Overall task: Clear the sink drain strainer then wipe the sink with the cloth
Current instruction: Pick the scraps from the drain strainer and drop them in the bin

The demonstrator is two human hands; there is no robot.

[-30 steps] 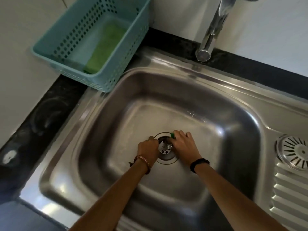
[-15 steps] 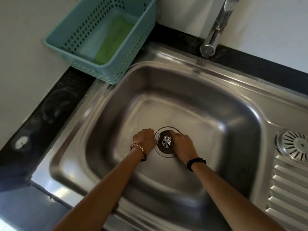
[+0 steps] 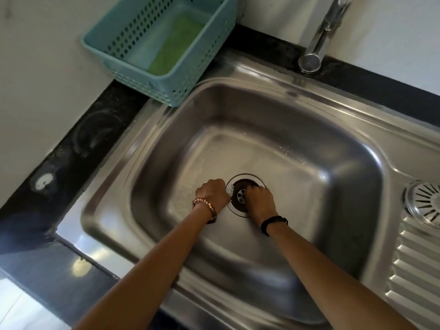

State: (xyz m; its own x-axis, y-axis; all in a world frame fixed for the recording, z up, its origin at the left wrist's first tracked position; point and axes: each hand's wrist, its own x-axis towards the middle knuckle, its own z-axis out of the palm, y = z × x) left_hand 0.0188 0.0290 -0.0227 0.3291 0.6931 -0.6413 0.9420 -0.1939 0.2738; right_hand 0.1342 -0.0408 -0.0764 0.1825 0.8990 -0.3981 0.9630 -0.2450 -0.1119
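The steel sink (image 3: pixel 333 177) has its round drain strainer (image 3: pixel 241 196) in the middle of the basin floor. My left hand (image 3: pixel 212 195) is a closed fist resting against the drain's left rim, with nothing showing in it. My right hand (image 3: pixel 260 201) lies over the drain's right side with its fingers curled down into the cup. Its fingertips are hidden, so I cannot tell what they hold. A green cloth (image 3: pixel 177 45) lies inside the teal basket (image 3: pixel 190 75) at the sink's back left corner.
A chrome tap (image 3: pixel 317 47) stands behind the basin. A round slotted metal cover (image 3: pixel 426 203) lies on the ribbed drainboard (image 3: pixel 416 270) at the right. Black countertop (image 3: pixel 78 151) borders the sink on the left, below a white wall.
A small green bit seen at my right fingertips a second ago no longer shows. My right fingers have curled further into the drain. The view has shifted, so the scene sits further right.
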